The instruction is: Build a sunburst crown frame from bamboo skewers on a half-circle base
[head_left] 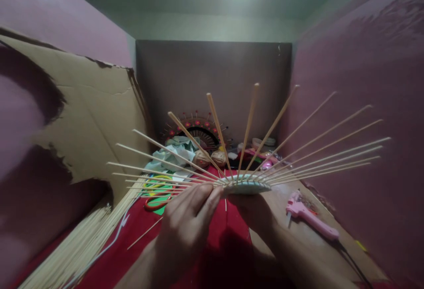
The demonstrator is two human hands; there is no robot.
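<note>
A pale round disc [248,188] is held up in front of me, tilted nearly edge-on. Many thin wooden sticks [249,123] fan out from its rim like rays. My left hand [188,214] is closed at the disc's left edge, its thumb and fingers pinching there by the stick ends. From below, my right hand [255,213] grips the disc; its fingers are mostly hidden beneath it. One loose stick [145,233] lies on the red cloth [221,253] left of my left hand.
A pink glue gun [313,220] with a cord lies on a board at right. Long sticks [82,236] lie bundled at left beside torn cardboard [89,108]. Behind are twine balls [202,158], crumpled plastic [175,154] and a decorated round frame [198,125]. Pink walls stand close.
</note>
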